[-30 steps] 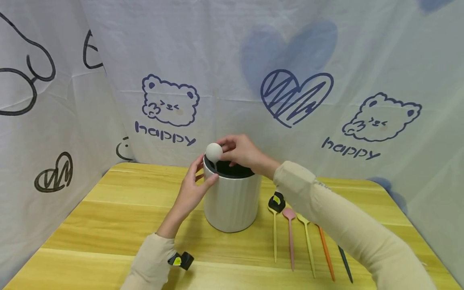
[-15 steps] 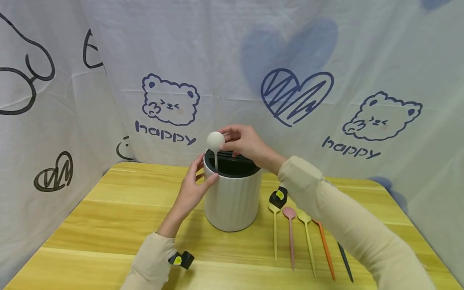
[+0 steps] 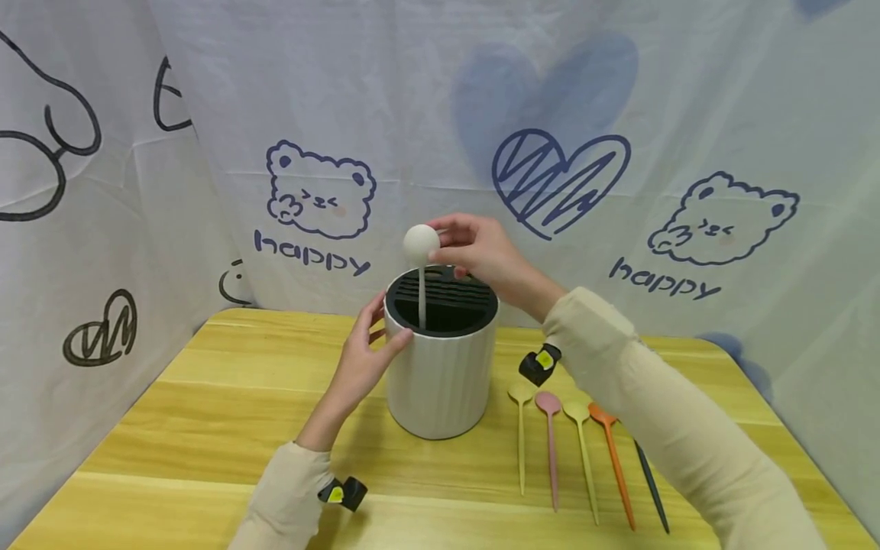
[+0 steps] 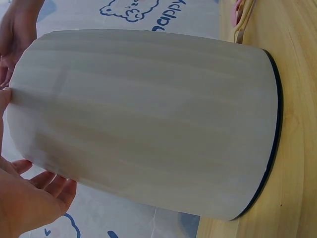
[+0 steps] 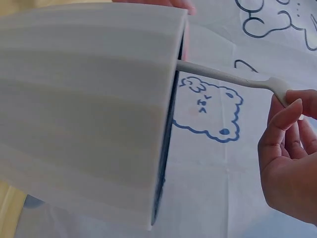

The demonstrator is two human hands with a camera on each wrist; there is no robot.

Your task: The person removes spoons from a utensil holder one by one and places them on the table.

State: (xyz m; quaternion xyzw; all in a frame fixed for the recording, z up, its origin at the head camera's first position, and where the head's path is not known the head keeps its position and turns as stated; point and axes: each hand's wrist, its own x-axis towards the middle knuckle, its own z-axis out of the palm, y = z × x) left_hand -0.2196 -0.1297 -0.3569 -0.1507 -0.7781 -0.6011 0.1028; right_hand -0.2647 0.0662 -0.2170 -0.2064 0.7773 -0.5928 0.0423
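A white spoon [image 3: 422,244] stands upright with its handle down in the front opening of a white ribbed utensil holder [image 3: 440,389] with a black slotted top. My right hand [image 3: 484,256] pinches the spoon by its round bowl above the holder; the right wrist view shows the handle [image 5: 223,76] entering past the rim. Around the holder's upper left side my left hand [image 3: 364,359] grips, thumb at the front rim and fingers along the wall. In the left wrist view the holder [image 4: 148,119] fills the middle, and the left fingers [image 4: 54,186] touch its side.
Right of the holder lie several spoons in a row on the wooden table [image 3: 206,428]: a pale yellow spoon [image 3: 521,393], a pink spoon [image 3: 548,402], another yellow spoon [image 3: 577,412], an orange spoon [image 3: 605,417] and a dark handle [image 3: 653,489] partly under the right sleeve. A printed cloth [image 3: 426,114] hangs behind.
My right hand has risen and moved slightly right, drawing the white spoon higher so more of its handle shows. The slotted top is more exposed. My left hand stays in place.
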